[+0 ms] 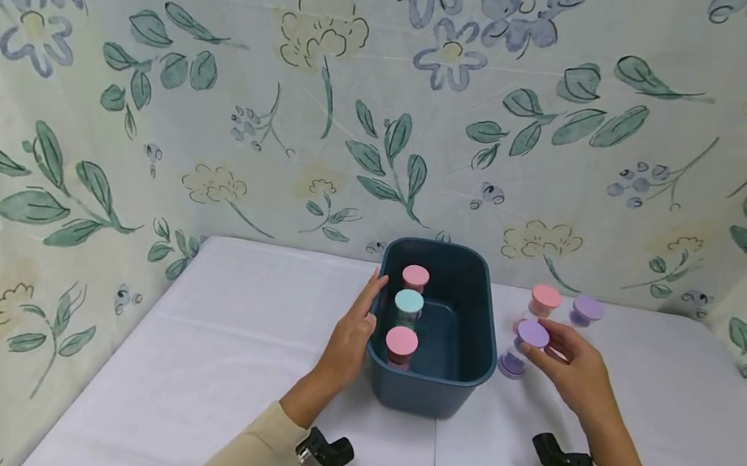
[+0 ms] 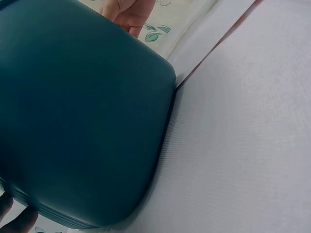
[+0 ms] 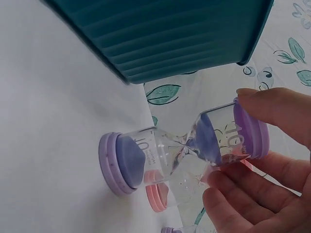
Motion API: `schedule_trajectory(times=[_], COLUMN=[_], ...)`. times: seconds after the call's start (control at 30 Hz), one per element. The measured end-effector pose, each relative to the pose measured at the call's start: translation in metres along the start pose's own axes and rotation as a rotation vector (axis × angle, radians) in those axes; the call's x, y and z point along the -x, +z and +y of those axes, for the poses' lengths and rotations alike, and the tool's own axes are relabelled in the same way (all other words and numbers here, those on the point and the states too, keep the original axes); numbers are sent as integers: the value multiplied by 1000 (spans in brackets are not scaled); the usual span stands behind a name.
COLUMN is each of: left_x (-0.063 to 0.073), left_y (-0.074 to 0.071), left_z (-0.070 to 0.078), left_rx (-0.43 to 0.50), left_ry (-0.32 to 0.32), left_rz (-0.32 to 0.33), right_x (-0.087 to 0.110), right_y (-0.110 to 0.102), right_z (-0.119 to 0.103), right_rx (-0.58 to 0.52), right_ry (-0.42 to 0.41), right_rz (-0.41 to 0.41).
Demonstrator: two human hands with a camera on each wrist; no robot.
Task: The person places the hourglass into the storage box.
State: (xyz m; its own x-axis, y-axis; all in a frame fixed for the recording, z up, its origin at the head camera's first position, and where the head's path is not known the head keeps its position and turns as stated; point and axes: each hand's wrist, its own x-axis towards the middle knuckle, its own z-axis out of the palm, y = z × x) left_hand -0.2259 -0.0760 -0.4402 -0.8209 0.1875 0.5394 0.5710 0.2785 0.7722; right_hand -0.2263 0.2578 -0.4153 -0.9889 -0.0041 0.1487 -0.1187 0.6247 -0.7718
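My right hand point(image 1: 569, 366) pinches the purple top cap of a sand timer point(image 3: 180, 150) with "10" printed on its glass. Purple sand shows in both bulbs, and the timer stands upright on the white table. My left hand point(image 1: 346, 340) rests along the left wall of a dark teal bin point(image 1: 423, 396), its fingers nearly straight at the rim. Inside the bin, along its left side, stand a pink sand timer point(image 1: 415, 277) at the back, a light-blue one point(image 1: 409, 302) in the middle and another pink one point(image 1: 401, 342) in front.
Behind the right hand stand a coral-pink sand timer point(image 1: 545, 298) and a second purple one point(image 1: 586, 310), both right of the bin. Flower-patterned cloth point(image 1: 326, 159) hangs along the table's back edge. White cloth point(image 1: 231, 374) covers the table.
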Motion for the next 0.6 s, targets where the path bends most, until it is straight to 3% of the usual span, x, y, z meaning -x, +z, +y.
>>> schedule_trajectory(times=[0.6], left_x=[1], left_y=[1], left_z=[-1], left_rx=[1], left_ry=[-13], left_rz=[-3], right_x=[0], right_y=[1], right_z=[3], right_rx=[-3], right_ry=[27], right_rz=[-30])
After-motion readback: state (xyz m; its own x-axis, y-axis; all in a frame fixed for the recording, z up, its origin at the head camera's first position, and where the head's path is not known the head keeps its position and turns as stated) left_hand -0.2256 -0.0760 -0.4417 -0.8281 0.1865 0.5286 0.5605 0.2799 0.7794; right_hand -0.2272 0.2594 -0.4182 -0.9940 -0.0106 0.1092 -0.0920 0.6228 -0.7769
